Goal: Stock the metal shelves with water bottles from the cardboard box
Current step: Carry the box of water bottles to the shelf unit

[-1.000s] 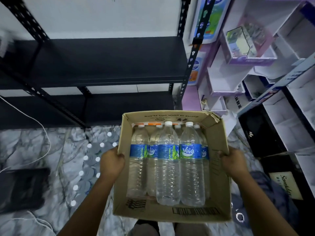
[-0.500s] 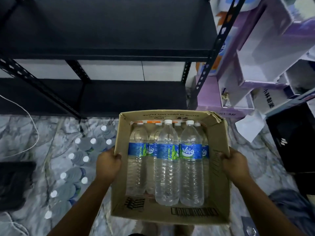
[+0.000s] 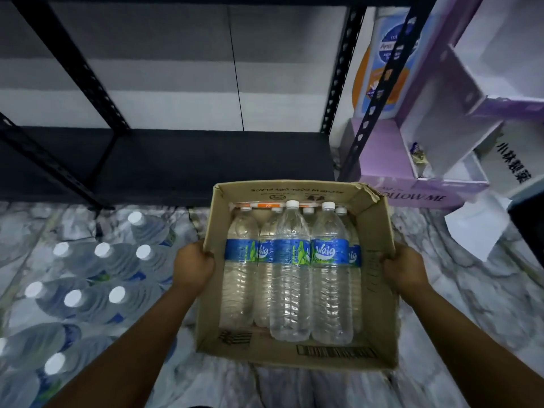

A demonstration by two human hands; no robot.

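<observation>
An open cardboard box (image 3: 374, 231) is held in front of me above the marble floor. Several clear water bottles (image 3: 291, 275) with blue labels and white caps lie inside it, caps pointing away from me. My left hand (image 3: 192, 266) grips the box's left wall over its rim. My right hand (image 3: 404, 269) grips the right wall the same way. The black metal shelf unit stands just beyond the box, its lowest shelf (image 3: 191, 163) dark and bare.
Many more water bottles (image 3: 103, 278) stand upright on the floor at left, white caps up. Purple and white cartons (image 3: 441, 142) pile up at right beside the shelf's perforated upright (image 3: 379, 89). A white paper sheet (image 3: 477, 225) lies on the floor.
The view has closed in and dropped toward the lowest shelf, with the box carried forward. The upper shelf has left the frame. Both hands keep the same hold on the box.
</observation>
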